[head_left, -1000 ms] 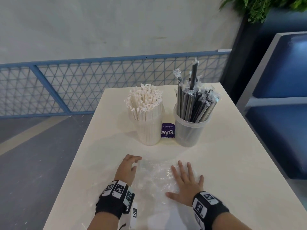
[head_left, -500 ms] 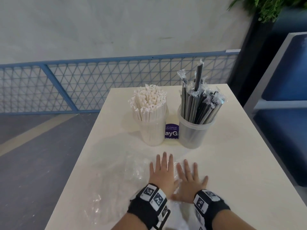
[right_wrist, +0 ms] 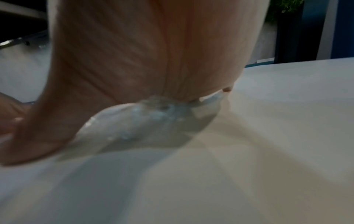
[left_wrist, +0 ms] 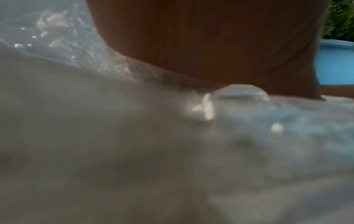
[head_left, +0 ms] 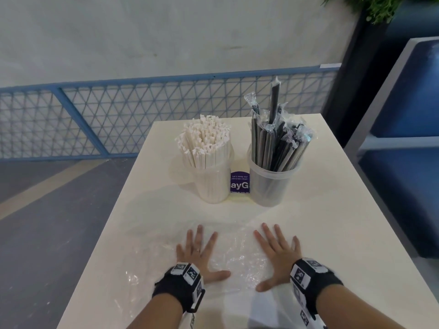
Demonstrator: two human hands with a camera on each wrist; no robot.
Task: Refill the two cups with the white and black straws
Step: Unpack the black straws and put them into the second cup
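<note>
Two clear plastic cups stand side by side mid-table in the head view. The left cup [head_left: 212, 184] is packed with paper-wrapped white straws [head_left: 204, 141]. The right cup [head_left: 269, 186] holds plastic-wrapped black straws [head_left: 276, 141], one sticking up higher than the rest. Nearer me, a crumpled clear plastic bag [head_left: 237, 256] lies flat on the table. My left hand [head_left: 197, 251] and right hand [head_left: 278, 250] press on it palm down with fingers spread, about a hand's width apart. Both wrist views show only a palm [left_wrist: 201, 45] [right_wrist: 153, 53] on the plastic.
A small purple sign [head_left: 239, 184] stands between the cups. The white table [head_left: 332, 233] is narrow, with floor dropping off at its left edge. A blue mesh railing [head_left: 118, 115] runs behind it and blue upholstered seating [head_left: 403, 186] stands at the right.
My left hand slid right until it lay against the right hand, then moved back left. Both hands now rest apart and flat on the plastic bag.
</note>
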